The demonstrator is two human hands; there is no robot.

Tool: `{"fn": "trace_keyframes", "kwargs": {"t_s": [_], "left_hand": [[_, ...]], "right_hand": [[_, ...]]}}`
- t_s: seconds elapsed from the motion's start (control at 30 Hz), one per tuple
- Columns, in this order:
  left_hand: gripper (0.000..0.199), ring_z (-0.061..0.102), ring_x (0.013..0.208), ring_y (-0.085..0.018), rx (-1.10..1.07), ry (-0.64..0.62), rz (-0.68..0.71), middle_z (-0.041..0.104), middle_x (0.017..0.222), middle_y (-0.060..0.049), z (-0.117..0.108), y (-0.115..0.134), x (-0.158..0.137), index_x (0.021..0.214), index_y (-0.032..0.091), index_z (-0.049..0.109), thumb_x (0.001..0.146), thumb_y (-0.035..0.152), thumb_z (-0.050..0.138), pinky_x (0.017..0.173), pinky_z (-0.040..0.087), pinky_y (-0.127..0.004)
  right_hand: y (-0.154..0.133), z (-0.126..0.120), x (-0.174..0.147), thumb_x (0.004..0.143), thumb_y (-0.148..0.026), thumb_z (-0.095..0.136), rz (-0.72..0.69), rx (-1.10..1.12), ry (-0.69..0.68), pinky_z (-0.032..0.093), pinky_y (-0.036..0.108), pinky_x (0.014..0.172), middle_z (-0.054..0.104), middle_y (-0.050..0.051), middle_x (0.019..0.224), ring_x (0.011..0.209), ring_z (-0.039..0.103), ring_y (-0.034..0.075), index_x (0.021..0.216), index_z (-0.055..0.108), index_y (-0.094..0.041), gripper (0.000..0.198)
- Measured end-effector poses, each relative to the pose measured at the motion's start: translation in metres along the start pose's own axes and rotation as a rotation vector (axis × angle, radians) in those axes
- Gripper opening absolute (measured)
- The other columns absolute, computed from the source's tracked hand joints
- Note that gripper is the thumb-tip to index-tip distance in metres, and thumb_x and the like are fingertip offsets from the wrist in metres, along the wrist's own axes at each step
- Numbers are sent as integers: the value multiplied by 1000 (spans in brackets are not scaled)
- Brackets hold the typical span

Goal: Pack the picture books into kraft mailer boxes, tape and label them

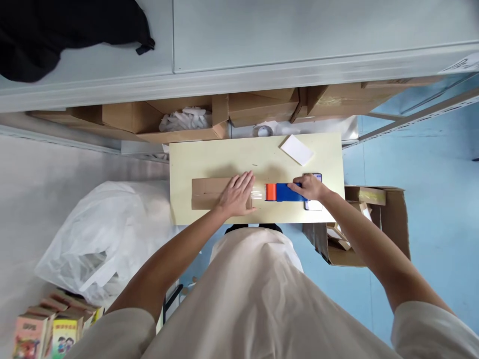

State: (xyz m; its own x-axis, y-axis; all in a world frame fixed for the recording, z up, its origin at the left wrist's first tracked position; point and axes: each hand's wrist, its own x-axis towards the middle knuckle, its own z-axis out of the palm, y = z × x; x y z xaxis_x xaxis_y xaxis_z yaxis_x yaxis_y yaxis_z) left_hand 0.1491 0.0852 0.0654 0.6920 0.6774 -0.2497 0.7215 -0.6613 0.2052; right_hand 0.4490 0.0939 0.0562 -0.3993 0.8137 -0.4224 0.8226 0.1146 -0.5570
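A long brown cardboard box (206,193) lies on the pale yellow table (224,154). My left hand (238,192) rests flat on its right end with the fingers stretched out. Clear tape (257,193) runs from that end toward a blue and orange tape dispenser (282,192). My right hand (307,188) is wrapped around the dispenser's right part. Partly under the right hand and dispenser lies a phone (313,205), with its screen lit at the top. Behind them, a white card or paper stack (297,149) sits askew on the table.
Open cardboard boxes (179,133) line a shelf behind the table, near a tape roll (264,130). To the right stands a carton (394,224) holding smaller boxes. A white plastic bag (101,239) and stacked books (32,331) are at the left. A black cloth item (75,30) hangs above.
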Motion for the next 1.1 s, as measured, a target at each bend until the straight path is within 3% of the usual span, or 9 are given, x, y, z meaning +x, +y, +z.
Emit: {"fn": "trace_keyframes", "kwargs": {"t_s": [0.13, 0.3, 0.43, 0.57, 0.67, 0.77, 0.87, 0.93, 1.1], "left_hand": [[101, 12, 141, -32, -4, 9, 11, 15, 153, -20, -1, 0, 1, 144, 6, 23, 69, 63, 57, 113, 6, -44], [88, 10, 140, -38, -11, -32, 128, 17, 152, -22, -6, -6, -1, 129, 12, 47, 60, 63, 66, 110, 7, -51], [74, 9, 139, -39, -8, -70, 146, 17, 152, -20, -9, -8, -1, 118, 16, 56, 57, 54, 72, 108, 9, -54], [78, 15, 136, -40, -24, -98, 110, 15, 154, -14, -10, -5, 3, 123, 22, 53, 53, 48, 76, 107, 10, -56], [76, 20, 134, -41, -36, -111, 104, 14, 154, -14, -9, -4, 5, 119, 23, 57, 51, 48, 79, 106, 11, -57], [81, 17, 136, -42, -58, -108, 112, 10, 155, -15, -10, -5, 5, 122, 23, 55, 50, 53, 78, 106, 11, -59], [102, 7, 140, -41, -123, -55, 120, 0, 156, -17, -11, -11, 2, 140, 22, 34, 54, 60, 73, 107, 11, -58], [106, 2, 141, -40, -168, -6, 111, -5, 155, -20, -12, -17, -3, 146, 18, 19, 62, 62, 67, 108, 13, -56], [80, 0, 141, -39, -142, 175, -143, 1, 154, -25, -7, -40, -39, 147, 10, 13, 86, 51, 44, 107, 11, -62]], "right_hand": [[-6, -7, -9, 88, -61, 25, 117, -140, -50, 38, 27, 59, 58, 6, 59, 59, 55, 17, 67, 63, -16, 62], [-69, -6, 9, 85, -64, 33, 353, -328, -51, 42, 33, 65, 67, 18, 80, 77, 63, 27, 84, 70, -13, 63], [-119, 0, 31, 86, -51, 44, 351, -346, -23, 44, 35, 69, 67, 21, 88, 85, 63, 30, 93, 70, -12, 47], [-144, 13, 44, 88, -35, 47, 293, -331, -13, 43, 38, 74, 68, 19, 88, 87, 63, 29, 94, 70, -15, 31], [-142, 18, 41, 88, -26, 46, 271, -383, -37, 42, 41, 76, 68, 19, 90, 88, 64, 30, 94, 69, -13, 27], [-126, 10, 25, 90, -39, 41, 369, -396, 55, 42, 40, 72, 68, 22, 89, 85, 65, 32, 92, 68, -10, 39], [-105, -1, 0, 90, -55, 33, 508, -333, 264, 41, 35, 68, 68, 22, 85, 81, 65, 31, 90, 66, -10, 56], [-92, -1, -16, 91, -53, 30, 581, -260, 342, 40, 33, 67, 68, 20, 84, 81, 64, 29, 91, 64, -12, 53], [-76, 44, -33, 86, -32, 43, 630, -110, 359, 41, 32, 70, 66, 17, 93, 87, 62, 28, 106, 55, -10, 32]]}}
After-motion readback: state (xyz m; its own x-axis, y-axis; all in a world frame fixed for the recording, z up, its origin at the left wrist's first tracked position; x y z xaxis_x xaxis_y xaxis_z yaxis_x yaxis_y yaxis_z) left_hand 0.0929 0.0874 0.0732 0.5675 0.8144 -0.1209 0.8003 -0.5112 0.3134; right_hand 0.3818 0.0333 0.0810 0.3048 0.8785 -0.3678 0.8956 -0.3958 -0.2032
